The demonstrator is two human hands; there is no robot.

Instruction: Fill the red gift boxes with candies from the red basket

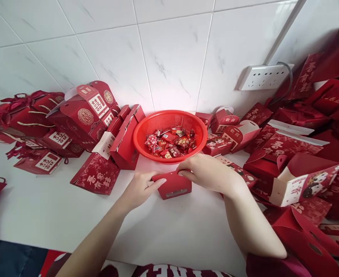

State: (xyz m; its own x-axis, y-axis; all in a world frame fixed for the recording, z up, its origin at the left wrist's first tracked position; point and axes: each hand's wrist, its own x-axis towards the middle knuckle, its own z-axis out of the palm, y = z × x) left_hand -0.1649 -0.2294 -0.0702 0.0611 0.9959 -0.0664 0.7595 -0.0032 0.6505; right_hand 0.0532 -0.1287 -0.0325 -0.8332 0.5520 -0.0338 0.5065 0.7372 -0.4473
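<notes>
A small red gift box stands on the white table, with an oval slot in its near side. My left hand pinches the left end of its top edge, thumb on the near face. At the right end of that edge, the fingers of my right hand are closed on the box top. Just behind the box is a red plastic basket with a pile of wrapped candies in it. The far side of the box is hidden from me.
Red gift boxes crowd the left against the tiled wall. More boxes are heaped on the right, some with open tops. A white power strip hangs on the wall. Part of another person shows at bottom left.
</notes>
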